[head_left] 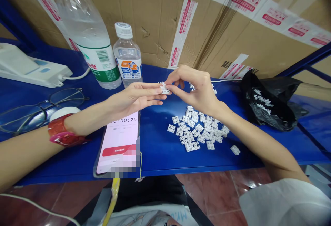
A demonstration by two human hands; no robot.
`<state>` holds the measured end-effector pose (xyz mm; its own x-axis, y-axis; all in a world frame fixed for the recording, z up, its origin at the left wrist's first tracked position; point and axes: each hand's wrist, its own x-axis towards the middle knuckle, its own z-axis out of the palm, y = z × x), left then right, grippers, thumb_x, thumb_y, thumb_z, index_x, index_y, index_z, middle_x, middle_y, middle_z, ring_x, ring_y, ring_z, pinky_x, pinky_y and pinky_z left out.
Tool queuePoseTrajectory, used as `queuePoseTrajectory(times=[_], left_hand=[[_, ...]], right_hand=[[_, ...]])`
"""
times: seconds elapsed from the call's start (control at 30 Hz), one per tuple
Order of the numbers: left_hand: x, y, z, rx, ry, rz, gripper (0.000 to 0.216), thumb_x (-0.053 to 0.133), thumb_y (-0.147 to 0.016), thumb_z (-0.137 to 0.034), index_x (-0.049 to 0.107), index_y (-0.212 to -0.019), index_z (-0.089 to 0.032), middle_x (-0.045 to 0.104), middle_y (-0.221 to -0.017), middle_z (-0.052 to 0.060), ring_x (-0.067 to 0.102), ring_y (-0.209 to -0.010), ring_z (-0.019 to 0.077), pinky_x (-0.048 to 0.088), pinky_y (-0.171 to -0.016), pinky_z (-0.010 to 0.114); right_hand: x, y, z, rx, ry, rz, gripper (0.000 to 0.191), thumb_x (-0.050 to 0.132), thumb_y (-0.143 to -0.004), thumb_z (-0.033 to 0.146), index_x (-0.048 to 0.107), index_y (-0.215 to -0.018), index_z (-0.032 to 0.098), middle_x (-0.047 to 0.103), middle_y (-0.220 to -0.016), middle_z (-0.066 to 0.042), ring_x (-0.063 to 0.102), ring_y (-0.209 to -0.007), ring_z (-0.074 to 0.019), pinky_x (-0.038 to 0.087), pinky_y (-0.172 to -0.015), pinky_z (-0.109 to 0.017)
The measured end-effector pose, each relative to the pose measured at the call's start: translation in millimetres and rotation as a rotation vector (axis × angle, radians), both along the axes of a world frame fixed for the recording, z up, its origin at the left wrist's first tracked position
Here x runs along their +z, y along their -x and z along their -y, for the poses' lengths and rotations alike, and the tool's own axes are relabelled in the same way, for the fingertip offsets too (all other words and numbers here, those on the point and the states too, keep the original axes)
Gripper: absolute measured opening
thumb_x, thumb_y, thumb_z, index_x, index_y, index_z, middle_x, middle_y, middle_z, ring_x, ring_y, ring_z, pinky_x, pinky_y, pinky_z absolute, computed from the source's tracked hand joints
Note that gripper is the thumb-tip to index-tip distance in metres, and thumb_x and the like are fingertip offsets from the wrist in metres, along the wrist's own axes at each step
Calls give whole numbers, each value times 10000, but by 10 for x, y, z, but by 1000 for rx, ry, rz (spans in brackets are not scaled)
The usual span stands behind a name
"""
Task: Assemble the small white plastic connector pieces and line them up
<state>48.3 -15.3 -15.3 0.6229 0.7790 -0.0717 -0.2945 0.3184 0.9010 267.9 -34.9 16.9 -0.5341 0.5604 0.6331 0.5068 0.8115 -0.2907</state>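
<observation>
My left hand reaches in from the left above the blue table, fingertips pinching a small white plastic clip. My right hand meets it from the right, thumb and forefinger closed on the same clip. Both hands hover over the table's middle. A heap of several similar white clips lies on the table just below my right wrist. One stray clip lies to the heap's right.
A phone showing a timer lies near the front edge. Two water bottles stand behind, with a white power strip and glasses at left. A black plastic bag sits at right. Cardboard boxes form the back wall.
</observation>
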Motion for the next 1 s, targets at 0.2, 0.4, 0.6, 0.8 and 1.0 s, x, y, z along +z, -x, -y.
queuePoseTrajectory(times=[0.2,0.4,0.6,0.8,1.0], left_hand=[[-4,-4,-20,2,48,23,141,743,-902,-79,864,-928,-147,818,-965,81,739,-925,167,591,-944,260],[4,-9,-27,-21,76,41,184,690,-929,-58,862,-928,-122,800,-905,85,718,-857,148,593,-910,219],[-6,12,-42,-7,63,38,104,760,-908,-145,859,-927,-170,810,-959,77,730,-914,172,595,-938,272],[-33,27,-42,2,-6,1,115,894,-784,-217,855,-892,-214,823,-967,62,749,-1005,218,546,-1054,377],[9,39,-14,-28,-69,-60,208,891,-778,-211,867,-983,-186,830,-944,67,741,-965,200,543,-1036,357]], right_hand=[[10,-21,-17,102,-36,6,162,576,-1025,199,724,-960,184,778,-986,-67,692,-917,-172,565,-836,-365],[-10,-7,-50,116,32,-35,176,571,-1012,206,731,-940,198,789,-985,-53,696,-931,-176,567,-851,-383],[-63,-1,-53,66,5,-70,173,554,-1003,218,726,-1011,205,779,-1045,-75,686,-964,-197,566,-865,-412],[-122,22,9,1,-150,90,219,538,-997,271,702,-1141,256,718,-1158,-89,653,-1090,-278,529,-991,-590],[-190,43,18,-15,-215,113,220,529,-1048,266,682,-1204,250,696,-1096,-85,650,-1008,-260,562,-940,-556]])
